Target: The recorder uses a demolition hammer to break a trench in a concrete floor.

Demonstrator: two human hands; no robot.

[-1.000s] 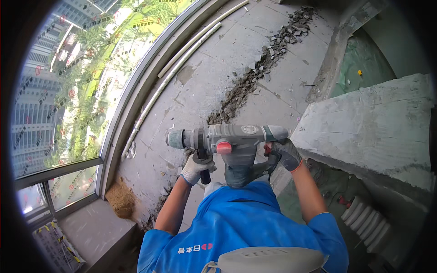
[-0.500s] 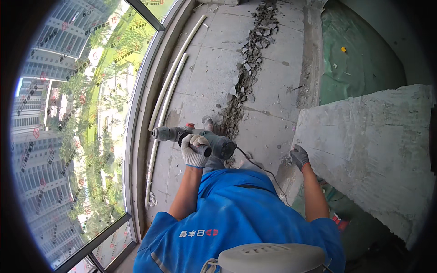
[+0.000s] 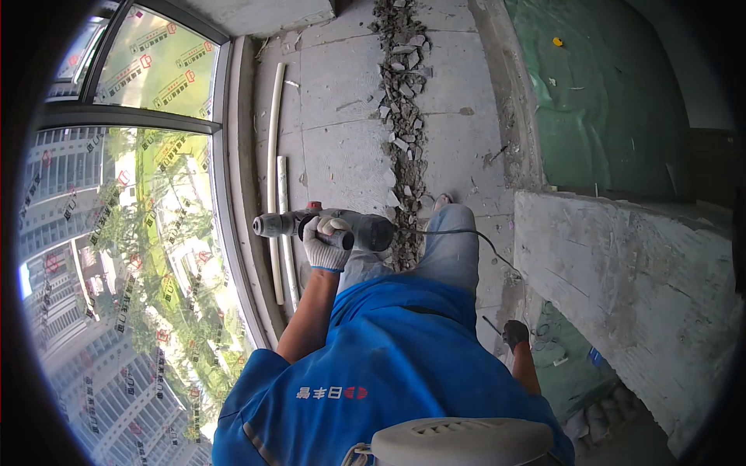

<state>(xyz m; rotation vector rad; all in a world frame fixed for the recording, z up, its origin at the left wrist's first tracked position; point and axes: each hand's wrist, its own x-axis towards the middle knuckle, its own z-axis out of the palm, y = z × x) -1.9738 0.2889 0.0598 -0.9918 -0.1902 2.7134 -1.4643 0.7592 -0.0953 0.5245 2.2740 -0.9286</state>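
My left hand [image 3: 323, 242], in a white knit glove, grips the side handle of a grey rotary hammer [image 3: 369, 230], held crosswise over my legs with its nose toward the window and its black cord [image 3: 466, 231] trailing rightward. My right hand [image 3: 514, 335], in a dark glove, is low at my right side, closed on a thin dark rod [image 3: 490, 323]; the rod's far part is small and hard to make out. A trench of broken rubble [image 3: 402, 109] runs along the tiled floor [image 3: 334, 101] beyond the hammer, partly hidden behind it.
Two pale pipes [image 3: 276, 109] lie along the window [image 3: 132, 241] at left. At right are a raised kerb [image 3: 513, 116], green floor sheeting [image 3: 606, 93] and a rough concrete block [image 3: 598, 272]. A small yellow object [image 3: 557, 42] lies on the sheeting.
My right hand has left the hammer and moved down to my right. My left hand still holds the hammer, now further left. The view has turned to line up with the trench.
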